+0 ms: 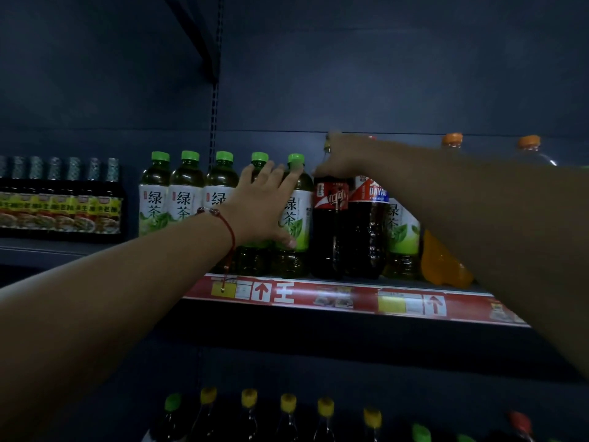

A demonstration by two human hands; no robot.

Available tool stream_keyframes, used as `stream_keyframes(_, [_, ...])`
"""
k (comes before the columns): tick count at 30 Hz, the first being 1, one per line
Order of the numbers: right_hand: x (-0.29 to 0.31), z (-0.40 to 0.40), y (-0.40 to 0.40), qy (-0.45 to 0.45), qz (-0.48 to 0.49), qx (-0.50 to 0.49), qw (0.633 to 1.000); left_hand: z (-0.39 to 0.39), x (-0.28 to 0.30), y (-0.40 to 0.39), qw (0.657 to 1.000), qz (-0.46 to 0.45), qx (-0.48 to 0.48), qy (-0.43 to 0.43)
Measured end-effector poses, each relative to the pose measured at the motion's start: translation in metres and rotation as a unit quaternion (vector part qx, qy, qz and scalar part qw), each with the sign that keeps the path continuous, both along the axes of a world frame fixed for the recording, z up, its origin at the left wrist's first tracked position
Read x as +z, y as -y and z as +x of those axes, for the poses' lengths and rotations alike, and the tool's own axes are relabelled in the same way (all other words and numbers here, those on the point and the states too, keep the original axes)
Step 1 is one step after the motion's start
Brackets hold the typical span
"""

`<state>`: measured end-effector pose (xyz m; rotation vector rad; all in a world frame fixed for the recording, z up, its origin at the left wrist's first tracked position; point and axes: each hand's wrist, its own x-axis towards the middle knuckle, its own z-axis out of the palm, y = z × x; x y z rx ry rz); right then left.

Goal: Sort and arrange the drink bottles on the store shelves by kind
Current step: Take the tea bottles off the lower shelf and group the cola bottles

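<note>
The shelf [318, 296] has a red front edge, and there is lots of open dark room above the bottle tops. A row of green tea bottles [188, 193] stands along it. The left hand [266, 204] lies flat with straight fingers on the last green tea bottle [296, 218] in that row. Just beside that bottle stands a dark cola bottle [330, 224]. The right hand [342, 157] curls round its neck near the top.

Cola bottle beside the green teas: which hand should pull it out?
Right. The right hand already grips the cola bottle at its neck, while the left hand lies flat against the green tea bottles.
</note>
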<state>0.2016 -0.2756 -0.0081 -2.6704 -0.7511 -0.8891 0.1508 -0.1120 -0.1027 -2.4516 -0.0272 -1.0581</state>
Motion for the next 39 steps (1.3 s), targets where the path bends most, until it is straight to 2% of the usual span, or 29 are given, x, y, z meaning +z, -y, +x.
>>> stream_keyframes(6, [-0.016, -0.008, 0.014, 0.061, 0.048, 0.052, 0.996, -0.001, -0.003, 0.002, 1.0, 0.006, 0.012, 0.001])
stream_keyframes(11, [-0.028, -0.035, 0.028, 0.051, 0.113, 0.141, 0.982, -0.006, -0.005, 0.005, 1.0, -0.014, 0.016, 0.0])
stream_keyframes(16, [-0.045, -0.059, 0.039, 0.062, 0.139, 0.162, 0.975, -0.018, -0.015, 0.011, 0.999, -0.029, 0.023, -0.003])
stream_keyframes(19, [-0.062, -0.073, 0.051, 0.076, 0.155, 0.168, 0.971, -0.025, -0.032, 0.02, 0.998, -0.065, -0.013, -0.013])
stream_keyframes(22, [-0.078, -0.09, 0.066, 0.099, 0.183, 0.174, 0.962, -0.036, -0.055, 0.036, 0.989, -0.114, -0.093, 0.006])
stream_keyframes(24, [-0.088, -0.107, 0.077, 0.108, 0.201, 0.183, 0.956, -0.046, -0.073, 0.052, 0.972, -0.166, -0.164, 0.035])
stream_keyframes(28, [-0.111, -0.138, 0.104, 0.107, 0.262, 0.202, 0.938, -0.067, -0.105, 0.087, 0.9, -0.325, -0.286, 0.053])
stream_keyframes(30, [-0.124, -0.152, 0.12, 0.084, 0.309, 0.222, 0.921, -0.077, -0.119, 0.104, 0.868, -0.369, -0.327, 0.055])
stream_keyframes(35, [-0.162, -0.176, 0.158, 0.002, 0.405, 0.244, 0.881, -0.102, -0.151, 0.137, 0.83, -0.422, -0.363, 0.039])
stream_keyframes(39, [-0.206, -0.18, 0.18, -0.097, 0.441, 0.24, 0.859, -0.126, -0.197, 0.151, 0.806, -0.465, -0.366, -0.017])
